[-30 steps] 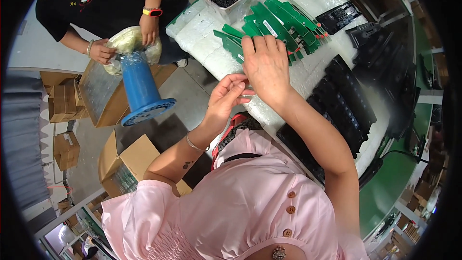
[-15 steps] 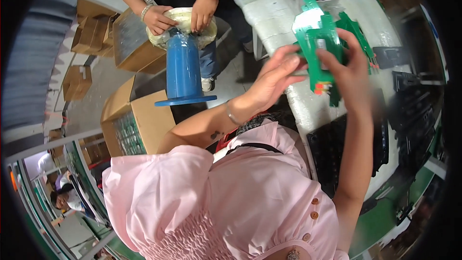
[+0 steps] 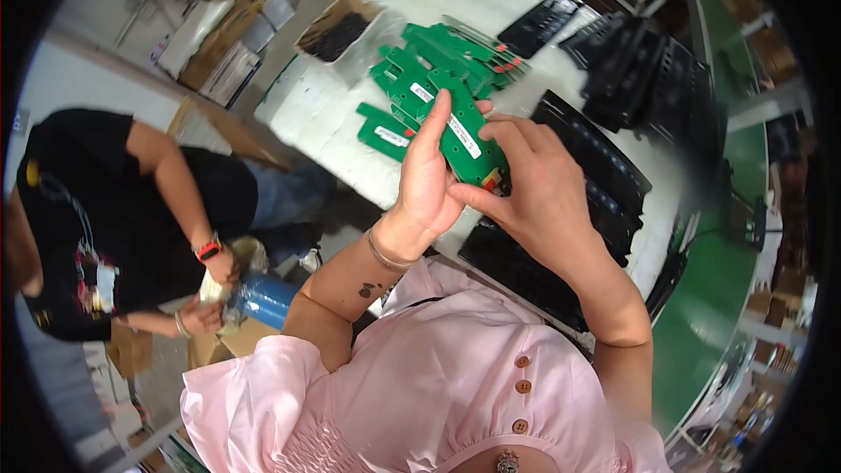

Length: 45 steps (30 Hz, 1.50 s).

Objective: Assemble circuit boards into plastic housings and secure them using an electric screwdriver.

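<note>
Several flat green boards (image 3: pixel 473 153) with white labels and a red and yellow patch at the near end are between my two hands. My left hand (image 3: pixel 422 188) lies along their left edge, thumb stretched up, its other fingers mostly hidden. From the right, my right hand (image 3: pixel 545 188) closes round the near end, its thumb underneath and its fingers curled over the edge. Just beyond, more green boards (image 3: pixel 451 57) lie in a loose pile on the white-covered table (image 3: pixel 337 123), one labelled board (image 3: pixel 381 133) sticking out to the left.
Black slotted panels (image 3: pixel 587 175) lie to the right and nearer to me on the table, with more black parts (image 3: pixel 648 79) at the far right. An open box (image 3: pixel 337 28) holds small black pieces. At left, another person (image 3: pixel 96 210) handles wrapping by a blue spool (image 3: pixel 265 298).
My view has turned right, so the other person and spool now appear at lower left. The raised green boards are now lower over the table, and both my hands have closed in on them.
</note>
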### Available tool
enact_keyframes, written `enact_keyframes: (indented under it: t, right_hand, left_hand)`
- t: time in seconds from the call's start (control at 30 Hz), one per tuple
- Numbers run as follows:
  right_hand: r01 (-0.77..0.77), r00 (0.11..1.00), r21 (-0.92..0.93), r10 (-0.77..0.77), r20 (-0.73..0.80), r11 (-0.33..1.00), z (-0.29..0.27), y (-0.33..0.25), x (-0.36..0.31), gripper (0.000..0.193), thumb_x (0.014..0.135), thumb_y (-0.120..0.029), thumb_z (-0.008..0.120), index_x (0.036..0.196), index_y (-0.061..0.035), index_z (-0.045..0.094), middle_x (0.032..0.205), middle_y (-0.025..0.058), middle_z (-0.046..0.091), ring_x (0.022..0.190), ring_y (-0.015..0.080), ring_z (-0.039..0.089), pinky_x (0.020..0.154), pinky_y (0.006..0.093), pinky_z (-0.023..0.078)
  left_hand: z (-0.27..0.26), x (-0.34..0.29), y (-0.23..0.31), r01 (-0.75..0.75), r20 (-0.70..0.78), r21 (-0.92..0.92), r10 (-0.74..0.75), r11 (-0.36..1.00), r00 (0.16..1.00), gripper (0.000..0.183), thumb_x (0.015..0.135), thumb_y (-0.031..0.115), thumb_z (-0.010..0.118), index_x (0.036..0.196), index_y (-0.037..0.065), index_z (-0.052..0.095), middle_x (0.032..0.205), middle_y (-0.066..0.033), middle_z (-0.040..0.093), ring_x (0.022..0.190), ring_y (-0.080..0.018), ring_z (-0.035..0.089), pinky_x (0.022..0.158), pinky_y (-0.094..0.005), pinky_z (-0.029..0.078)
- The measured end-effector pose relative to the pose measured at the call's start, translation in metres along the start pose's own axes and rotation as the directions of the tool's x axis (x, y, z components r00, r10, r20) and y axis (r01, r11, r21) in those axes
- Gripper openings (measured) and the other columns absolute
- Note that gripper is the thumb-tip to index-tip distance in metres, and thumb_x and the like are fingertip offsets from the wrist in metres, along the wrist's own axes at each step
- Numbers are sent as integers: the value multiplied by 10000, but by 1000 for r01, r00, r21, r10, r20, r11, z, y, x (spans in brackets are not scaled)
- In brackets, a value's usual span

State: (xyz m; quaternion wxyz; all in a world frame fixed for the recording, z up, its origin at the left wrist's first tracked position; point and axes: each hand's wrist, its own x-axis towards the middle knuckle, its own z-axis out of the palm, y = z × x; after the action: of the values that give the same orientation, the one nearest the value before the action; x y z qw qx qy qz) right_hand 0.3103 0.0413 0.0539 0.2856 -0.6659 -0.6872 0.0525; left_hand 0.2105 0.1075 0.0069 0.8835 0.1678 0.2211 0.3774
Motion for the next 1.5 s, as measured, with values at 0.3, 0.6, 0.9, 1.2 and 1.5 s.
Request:
enact_keyframes:
  t: [0.3, 0.6, 0.9, 1.2, 1.5]
  right_hand:
    - [-416, 893, 504, 444, 72, 757, -40, 58, -2, 383, 620, -120, 708, 933, -4, 520, 857, 47, 574, 800, 109, 545, 747, 256, 433]
    - [-201, 952, 227, 245, -184, 953, -43, 73, -14, 373, 610, -108, 696, 934, 15, 560, 934, 162, 588, 834, 310, 580, 728, 317, 463]
    - [-166, 872, 472, 352, -340, 866, -86, 119, -39, 362, 637, -26, 698, 976, 7, 576, 1059, 105, 562, 879, 137, 559, 778, 231, 433]
    - [-312, 950, -27, 313, 10, 950, -71, 170, -89, 297, 654, -38, 647, 932, 19, 561, 1094, 140, 511, 988, 304, 498, 818, 352, 437]
    - [-233, 972, -105, 234, -5, 967, -47, 191, -77, 302, 643, -29, 660, 925, 5, 557, 1109, 120, 503, 1009, 281, 490, 746, 316, 472]
  left_hand:
    - [43, 35, -13, 188, 163, -54, -177, 981, 971, 545, 867, 476, 307, 1214, 62, 374, 1167, -154, 463, 1056, -272, 470, 869, -442, 407]
    - [45, 31, -36, 363, 247, 6, -353, 932, 903, 403, 864, 204, 464, 1234, 93, 350, 1164, -71, 454, 1047, -191, 468, 872, -392, 394]
    - [45, 34, -36, 241, 306, 163, -281, 957, 910, 531, 845, 76, 459, 1311, 110, 206, 1227, -166, 400, 1185, -384, 318, 949, -526, 318]
    - [20, 37, -41, 384, 246, 127, -404, 915, 881, 590, 814, 53, 451, 1326, 105, 163, 1278, -216, 305, 1211, -418, 251, 951, -561, 287]
    - [21, 53, -53, 485, 242, 58, -484, 873, 841, 618, 771, 34, 442, 1325, 104, 178, 1262, -231, 317, 1177, -399, 324, 920, -531, 344]
